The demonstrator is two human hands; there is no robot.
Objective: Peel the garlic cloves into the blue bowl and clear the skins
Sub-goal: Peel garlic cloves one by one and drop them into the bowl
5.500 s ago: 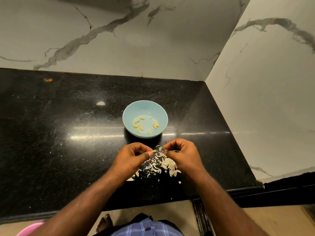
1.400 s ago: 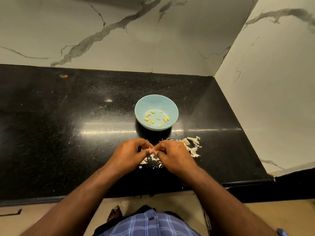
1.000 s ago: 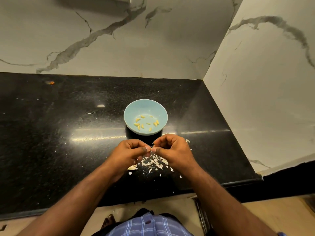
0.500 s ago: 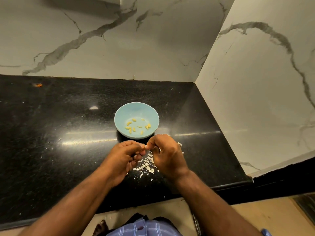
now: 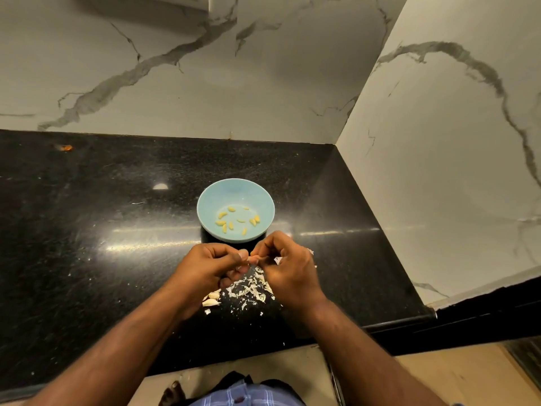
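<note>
Both hands (image 5: 210, 266) (image 5: 288, 266) have risen, pinching a small clove (image 5: 254, 259).

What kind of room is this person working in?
Most likely a home kitchen: a polished black stone countertop meets white marble-veined wall panels in a corner, and a small light-blue bowl of peeled yellow garlic cloves sits beside scattered papery white skins.

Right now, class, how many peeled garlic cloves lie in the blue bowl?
10, as far as the picture shows: peeled cloves lie scattered over the floor of the blue bowl, mostly toward its near side. Small ones may overlap.
</note>
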